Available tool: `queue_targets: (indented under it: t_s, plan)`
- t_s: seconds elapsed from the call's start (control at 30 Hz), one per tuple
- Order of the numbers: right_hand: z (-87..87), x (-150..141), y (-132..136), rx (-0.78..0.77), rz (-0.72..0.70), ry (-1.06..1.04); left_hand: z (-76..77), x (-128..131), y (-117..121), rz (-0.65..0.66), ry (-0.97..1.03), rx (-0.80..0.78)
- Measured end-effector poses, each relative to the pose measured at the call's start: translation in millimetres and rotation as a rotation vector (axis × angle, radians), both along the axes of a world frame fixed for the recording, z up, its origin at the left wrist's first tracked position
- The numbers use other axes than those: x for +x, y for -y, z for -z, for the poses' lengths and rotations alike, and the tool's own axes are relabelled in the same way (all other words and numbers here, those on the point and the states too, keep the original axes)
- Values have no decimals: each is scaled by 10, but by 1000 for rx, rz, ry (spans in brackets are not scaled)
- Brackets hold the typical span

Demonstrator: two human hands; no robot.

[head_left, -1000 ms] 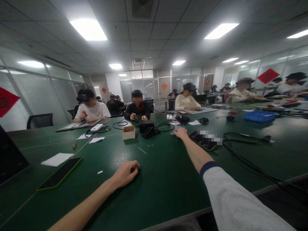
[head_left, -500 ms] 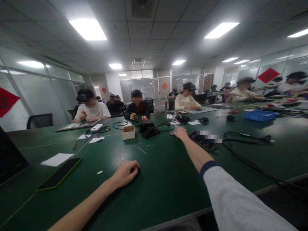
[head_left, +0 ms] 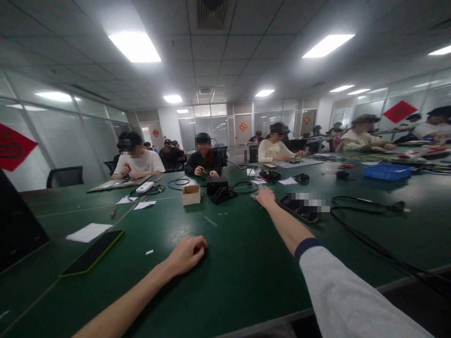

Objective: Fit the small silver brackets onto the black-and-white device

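My left hand rests on the green tabletop, its fingers curled in and nothing visible in them. Farther forward, my right hand is stretched out with its fingers bent down at a small flat greyish thing on the table. Most of that thing is hidden by the fingers, and its kind is too small to tell. Just right of this hand lies a phone with a lit screen. A small open cardboard box and a black device on a stand are to its left.
At the left lie a green-edged phone, a folded white paper and a dark screen. Black cables run along the right, below a blue tray. Several people sit across the table, one in black straight ahead.
The whole view has shifted slightly, so everything appears a little farther right. My right hand's fingers look slightly more drawn in at the small thing. The left hand has stayed in place.
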State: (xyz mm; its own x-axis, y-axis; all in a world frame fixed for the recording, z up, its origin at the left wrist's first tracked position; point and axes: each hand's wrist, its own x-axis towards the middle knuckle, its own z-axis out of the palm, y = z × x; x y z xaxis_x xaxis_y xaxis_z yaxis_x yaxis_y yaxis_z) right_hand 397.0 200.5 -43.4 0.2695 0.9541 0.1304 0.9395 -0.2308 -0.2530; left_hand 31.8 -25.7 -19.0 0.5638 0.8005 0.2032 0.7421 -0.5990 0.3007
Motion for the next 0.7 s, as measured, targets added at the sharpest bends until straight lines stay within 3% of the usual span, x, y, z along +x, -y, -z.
queue_targets:
  t_s: [0.17, 0.7]
  plan:
    - [-10, -22, 15, 24, 61, 59, 4, 2, -7, -8, -20, 11]
    - [-35, -44, 37, 27, 65, 92, 9, 2, -14, 2, -3, 10]
